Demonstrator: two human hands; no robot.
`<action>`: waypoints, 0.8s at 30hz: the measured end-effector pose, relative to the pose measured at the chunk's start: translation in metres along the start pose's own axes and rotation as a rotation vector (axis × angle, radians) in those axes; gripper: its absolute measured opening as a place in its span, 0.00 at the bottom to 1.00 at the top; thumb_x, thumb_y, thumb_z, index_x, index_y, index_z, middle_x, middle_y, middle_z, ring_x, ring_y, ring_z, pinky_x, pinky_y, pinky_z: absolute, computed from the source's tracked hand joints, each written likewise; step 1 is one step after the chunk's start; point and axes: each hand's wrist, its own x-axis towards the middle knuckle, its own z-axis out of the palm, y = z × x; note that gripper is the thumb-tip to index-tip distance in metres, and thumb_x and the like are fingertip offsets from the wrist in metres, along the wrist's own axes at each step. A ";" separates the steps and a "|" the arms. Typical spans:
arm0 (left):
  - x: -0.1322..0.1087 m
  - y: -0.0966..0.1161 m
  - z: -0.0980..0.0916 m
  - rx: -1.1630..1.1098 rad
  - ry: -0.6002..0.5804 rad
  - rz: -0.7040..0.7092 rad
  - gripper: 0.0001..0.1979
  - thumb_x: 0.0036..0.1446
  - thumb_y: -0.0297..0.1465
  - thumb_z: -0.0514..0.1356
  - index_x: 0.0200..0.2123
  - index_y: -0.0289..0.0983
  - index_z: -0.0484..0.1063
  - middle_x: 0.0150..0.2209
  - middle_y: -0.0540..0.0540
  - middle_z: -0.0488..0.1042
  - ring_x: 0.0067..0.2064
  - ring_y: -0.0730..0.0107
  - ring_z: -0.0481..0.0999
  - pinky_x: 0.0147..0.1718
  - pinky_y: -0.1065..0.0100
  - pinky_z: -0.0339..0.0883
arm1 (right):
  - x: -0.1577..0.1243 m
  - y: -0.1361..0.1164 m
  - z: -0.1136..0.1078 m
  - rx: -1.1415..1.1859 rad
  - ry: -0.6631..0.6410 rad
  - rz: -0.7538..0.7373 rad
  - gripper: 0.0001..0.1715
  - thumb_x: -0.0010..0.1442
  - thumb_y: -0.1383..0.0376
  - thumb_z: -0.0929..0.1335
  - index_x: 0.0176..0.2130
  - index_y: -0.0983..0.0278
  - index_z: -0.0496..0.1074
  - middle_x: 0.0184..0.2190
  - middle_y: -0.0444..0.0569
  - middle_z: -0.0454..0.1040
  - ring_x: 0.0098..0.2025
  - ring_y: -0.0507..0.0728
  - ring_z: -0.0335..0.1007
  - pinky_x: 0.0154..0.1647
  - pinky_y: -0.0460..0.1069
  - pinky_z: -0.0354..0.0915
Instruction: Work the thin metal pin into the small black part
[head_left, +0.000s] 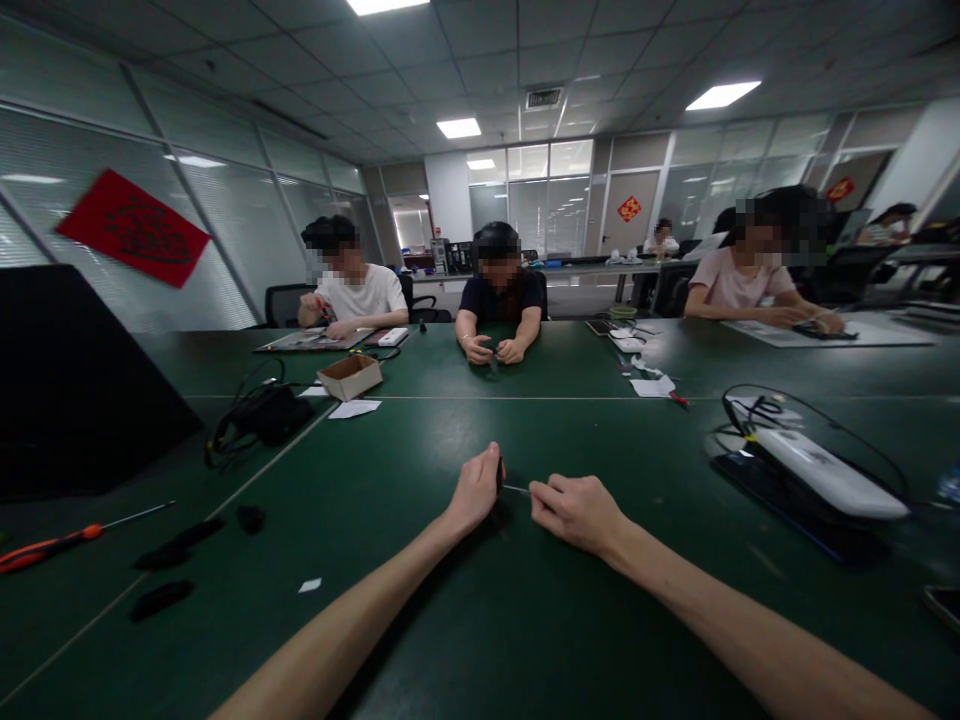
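Above the middle of the green table point(420, 600), my left hand point(474, 492) is closed round a small black piece point(500, 476), mostly hidden by the fingers. My right hand point(577, 512), also closed, pinches a thin pale rod point(517, 489) that reaches across the gap to the black piece. Whether the rod is a tool's shaft or a wire I cannot tell, as its other end is hidden in my fingers.
An orange-handled screwdriver point(90, 532) and dark pieces point(161, 598) lie at left. Farther back are a bundled black cable point(270, 412) and cardboard box point(351, 378). At right sits a white device point(829, 470) with cables. Co-workers point(499, 300) sit across the table.
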 end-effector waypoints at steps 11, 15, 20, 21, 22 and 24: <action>0.000 0.004 0.002 0.086 0.121 0.059 0.26 0.62 0.44 0.40 0.22 0.35 0.65 0.20 0.49 0.64 0.25 0.71 0.63 0.27 0.70 0.53 | -0.008 -0.029 -0.001 -0.097 -0.003 0.087 0.20 0.67 0.63 0.55 0.54 0.62 0.63 0.36 0.53 0.71 0.31 0.53 0.67 0.25 0.45 0.58; 0.001 0.001 0.003 0.094 0.144 0.040 0.26 0.62 0.44 0.39 0.22 0.35 0.64 0.20 0.49 0.64 0.25 0.71 0.64 0.28 0.70 0.53 | -0.008 -0.029 0.001 -0.045 -0.016 0.095 0.20 0.67 0.62 0.54 0.54 0.62 0.62 0.36 0.52 0.71 0.30 0.53 0.67 0.25 0.45 0.60; 0.001 0.001 0.004 0.107 0.164 0.043 0.26 0.63 0.44 0.39 0.22 0.35 0.64 0.20 0.49 0.65 0.26 0.71 0.64 0.28 0.70 0.53 | -0.009 -0.029 0.006 0.012 -0.006 0.120 0.20 0.68 0.61 0.53 0.53 0.63 0.63 0.35 0.52 0.70 0.30 0.52 0.68 0.27 0.45 0.62; 0.001 0.002 0.004 0.110 0.166 0.042 0.26 0.63 0.44 0.39 0.22 0.35 0.64 0.20 0.49 0.65 0.26 0.71 0.64 0.28 0.70 0.53 | -0.009 -0.029 0.007 0.023 -0.005 0.126 0.19 0.68 0.61 0.54 0.53 0.63 0.63 0.35 0.52 0.70 0.30 0.52 0.68 0.27 0.45 0.62; 0.001 0.002 0.005 0.114 0.169 0.040 0.26 0.63 0.44 0.39 0.22 0.36 0.64 0.20 0.49 0.65 0.26 0.71 0.64 0.28 0.70 0.53 | -0.009 -0.029 0.008 0.035 -0.004 0.132 0.19 0.68 0.61 0.54 0.52 0.63 0.63 0.35 0.52 0.70 0.30 0.52 0.68 0.27 0.45 0.62; 0.000 0.003 0.005 0.122 0.179 0.036 0.26 0.62 0.45 0.39 0.22 0.36 0.64 0.20 0.49 0.65 0.26 0.70 0.64 0.28 0.70 0.53 | -0.009 -0.028 0.009 0.059 0.000 0.143 0.19 0.68 0.61 0.54 0.52 0.63 0.64 0.35 0.52 0.70 0.30 0.52 0.68 0.27 0.45 0.63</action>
